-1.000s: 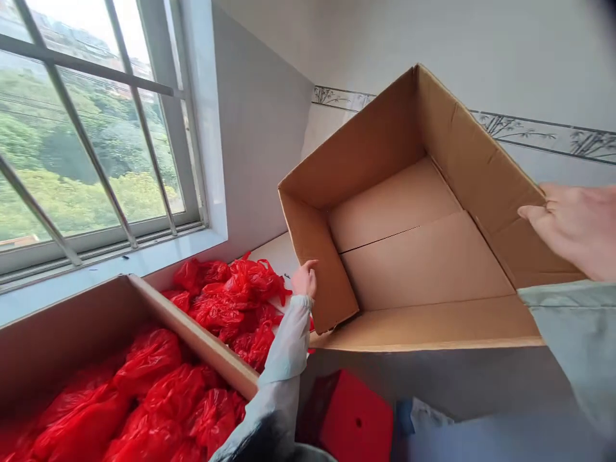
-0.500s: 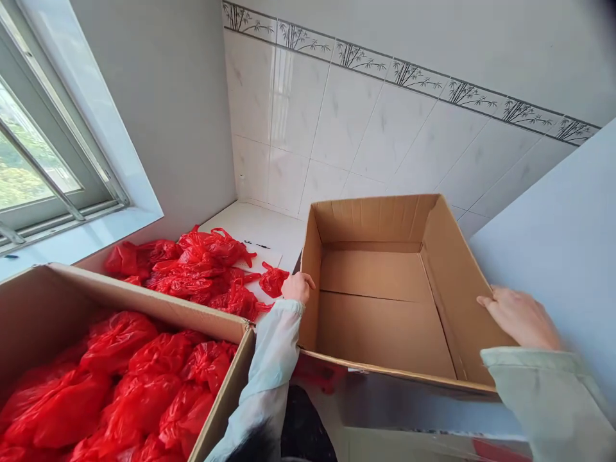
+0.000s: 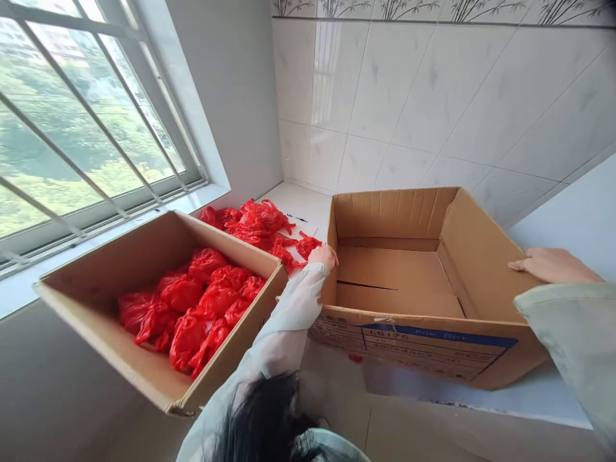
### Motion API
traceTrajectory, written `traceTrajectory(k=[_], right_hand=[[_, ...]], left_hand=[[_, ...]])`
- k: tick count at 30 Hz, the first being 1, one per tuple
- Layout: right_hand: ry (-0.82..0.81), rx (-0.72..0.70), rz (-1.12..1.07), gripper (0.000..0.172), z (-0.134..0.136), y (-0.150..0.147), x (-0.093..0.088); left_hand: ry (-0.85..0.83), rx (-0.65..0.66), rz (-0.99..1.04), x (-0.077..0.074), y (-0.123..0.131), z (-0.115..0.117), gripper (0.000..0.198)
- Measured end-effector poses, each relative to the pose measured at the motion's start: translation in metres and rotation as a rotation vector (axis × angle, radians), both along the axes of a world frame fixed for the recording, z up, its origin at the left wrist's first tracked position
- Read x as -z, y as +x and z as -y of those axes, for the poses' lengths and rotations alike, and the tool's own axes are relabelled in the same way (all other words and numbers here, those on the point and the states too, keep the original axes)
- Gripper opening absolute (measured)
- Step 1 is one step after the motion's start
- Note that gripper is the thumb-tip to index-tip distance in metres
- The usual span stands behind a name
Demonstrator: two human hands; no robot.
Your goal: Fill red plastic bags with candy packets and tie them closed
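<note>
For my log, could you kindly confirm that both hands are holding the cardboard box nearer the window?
Not quite: the left hand and right hand do hold a cardboard box, but the one farther from the window, as the head view shows.

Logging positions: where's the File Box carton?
In the head view's right half, the File Box carton is between left hand and right hand, near red bags.

A second ago tipped up to the right of the carton, the box now stands upright there, lowered by the left hand and right hand, its printed front come into view.
</note>
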State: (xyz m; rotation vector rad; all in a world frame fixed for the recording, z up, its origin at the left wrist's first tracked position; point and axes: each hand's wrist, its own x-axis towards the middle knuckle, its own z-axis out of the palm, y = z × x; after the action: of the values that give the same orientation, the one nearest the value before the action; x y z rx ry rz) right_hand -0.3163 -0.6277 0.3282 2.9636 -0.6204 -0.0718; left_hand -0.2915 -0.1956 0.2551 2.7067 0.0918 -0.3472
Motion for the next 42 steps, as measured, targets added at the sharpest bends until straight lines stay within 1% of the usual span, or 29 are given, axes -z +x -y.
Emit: traceTrajectory(k=[2,3,4,6,9,12,14,18,20,25,28,29,33,36,39,42], right_hand=[[0.115,0.045,-0.130,0.021,0.000,0.004,-0.004],[0.139,0.045,-0.161,0.021,0.000,0.004,-0.004],[0.133,0.023,-0.156,0.021,-0.001,0.002,-0.001],[0.139,-0.019,-0.169,0.022,-0.002,-0.010,0.014],[0.140,-0.088,-0.190,0.027,-0.002,-0.048,0.052],[0.143,-0.133,-0.213,0.034,-0.001,-0.102,0.092],[0.154,-0.155,-0.231,0.036,-0.001,-0.137,0.116],[0.194,-0.189,-0.266,0.033,-0.003,-0.197,0.158],[0.221,-0.192,-0.283,0.032,-0.003,-0.223,0.180],[0.272,-0.203,-0.351,0.031,0.009,-0.292,0.239],[0.287,-0.226,-0.404,0.030,0.023,-0.330,0.267],[0.291,-0.234,-0.419,0.030,0.029,-0.341,0.275],[0.323,-0.281,-0.466,0.029,0.055,-0.384,0.299],[0.348,-0.325,-0.495,0.029,0.078,-0.413,0.317],[0.362,-0.373,-0.532,0.026,0.106,-0.439,0.336],[0.371,-0.427,-0.571,0.025,0.138,-0.463,0.351]], left_hand=[[0.020,-0.021,-0.018,-0.008,-0.010,0.004,0.031],[0.030,-0.033,-0.026,-0.011,-0.017,0.005,0.031],[0.040,-0.046,-0.035,-0.012,-0.025,0.004,0.032],[0.064,-0.074,-0.055,-0.010,-0.047,0.002,0.032],[0.103,-0.115,-0.087,0.004,-0.087,0.001,0.031],[0.140,-0.139,-0.122,0.021,-0.125,0.004,0.030],[0.163,-0.143,-0.146,0.030,-0.147,0.006,0.029],[0.213,-0.138,-0.198,0.048,-0.189,0.007,0.025],[0.234,-0.138,-0.223,0.060,-0.215,0.007,0.024],[0.264,-0.190,-0.284,0.098,-0.296,0.011,0.022],[0.269,-0.254,-0.326,0.117,-0.351,0.017,0.018],[0.270,-0.276,-0.339,0.121,-0.369,0.020,0.020],[0.282,-0.354,-0.394,0.134,-0.439,0.039,0.041],[0.291,-0.405,-0.431,0.146,-0.489,0.061,0.044],[0.290,-0.450,-0.462,0.163,-0.540,0.092,0.042],[0.290,-0.495,-0.503,0.178,-0.590,0.131,0.042]])
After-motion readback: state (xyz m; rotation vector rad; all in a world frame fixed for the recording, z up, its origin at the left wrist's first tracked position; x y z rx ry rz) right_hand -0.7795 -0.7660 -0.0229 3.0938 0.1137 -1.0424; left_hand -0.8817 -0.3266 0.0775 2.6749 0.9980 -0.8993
